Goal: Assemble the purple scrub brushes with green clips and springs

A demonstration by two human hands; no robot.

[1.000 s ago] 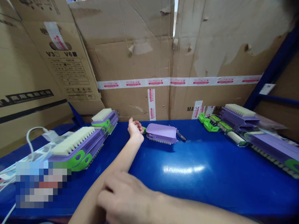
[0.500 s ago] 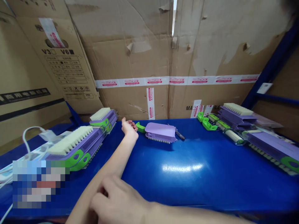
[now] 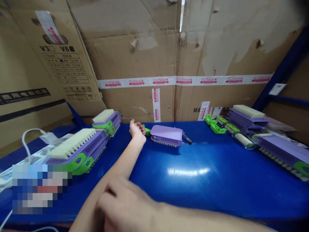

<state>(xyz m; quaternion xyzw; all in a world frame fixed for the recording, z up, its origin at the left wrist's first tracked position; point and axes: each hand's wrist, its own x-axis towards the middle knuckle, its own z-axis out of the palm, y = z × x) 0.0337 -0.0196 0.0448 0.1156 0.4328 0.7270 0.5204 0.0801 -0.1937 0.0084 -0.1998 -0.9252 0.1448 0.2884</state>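
Note:
My left hand (image 3: 137, 131) reaches out over the blue table, palm turned up and fingers loosely curled, with nothing visible in it. Just to its right is a green plastic piece (image 3: 146, 130), partly hidden behind the fingers. Beside that piece lies a purple brush head (image 3: 167, 134), bristles down. A dark, slim tool (image 3: 187, 138) pokes out at the brush head's right end. My right hand (image 3: 124, 203) lies across my left forearm (image 3: 116, 169), its fingers bent in against the skin; the fingertips are hidden.
Purple-and-green brushes (image 3: 79, 148) with pale bristles stand at left, near white cables and a power strip (image 3: 9, 172). At right are more purple brush parts (image 3: 248, 117), green pieces (image 3: 215, 125) and a clear-cased roller (image 3: 243, 140). Cardboard (image 3: 135, 58) walls the back.
My left hand has shifted slightly right, closer to the green piece. My right hand stays on the left forearm and has moved a little. The camera view has tilted slightly.

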